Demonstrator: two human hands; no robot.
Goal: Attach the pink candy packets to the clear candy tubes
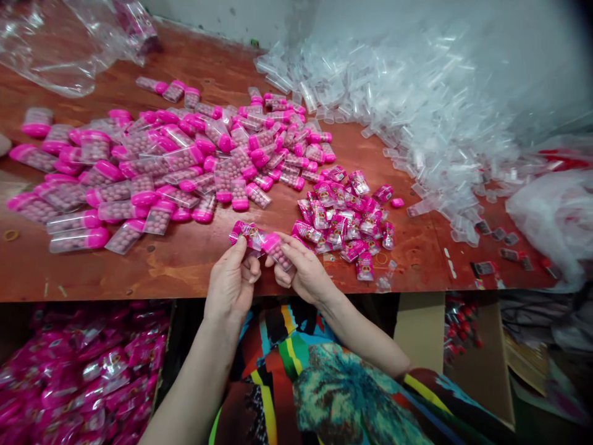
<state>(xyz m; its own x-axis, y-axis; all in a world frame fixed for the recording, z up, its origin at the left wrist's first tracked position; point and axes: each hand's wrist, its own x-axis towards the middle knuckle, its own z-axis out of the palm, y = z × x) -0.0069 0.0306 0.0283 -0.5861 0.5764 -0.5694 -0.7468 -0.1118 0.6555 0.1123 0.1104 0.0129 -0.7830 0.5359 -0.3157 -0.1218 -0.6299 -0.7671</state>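
Observation:
My left hand (234, 275) pinches a pink printed wrapper (248, 233) between thumb and fingers, just above the table's front edge. My right hand (301, 266) is closed around a small clear container with a pink cap (277, 248), filled with pink beads. The capped end of the container meets the wrapper's right end; whether it is inside the wrapper's mouth I cannot tell. Beyond my right hand lies a heap of pink wrapped packets (345, 216). Past my left hand spreads a large pile of pink-capped containers of beads (185, 154).
Clear plastic tubes (393, 93) are heaped at the back right of the red-brown table (185, 272). A white plastic bag (556, 216) sits at the right. Below left is a mass of pink packets (92, 371); below right, an open cardboard box (421, 327).

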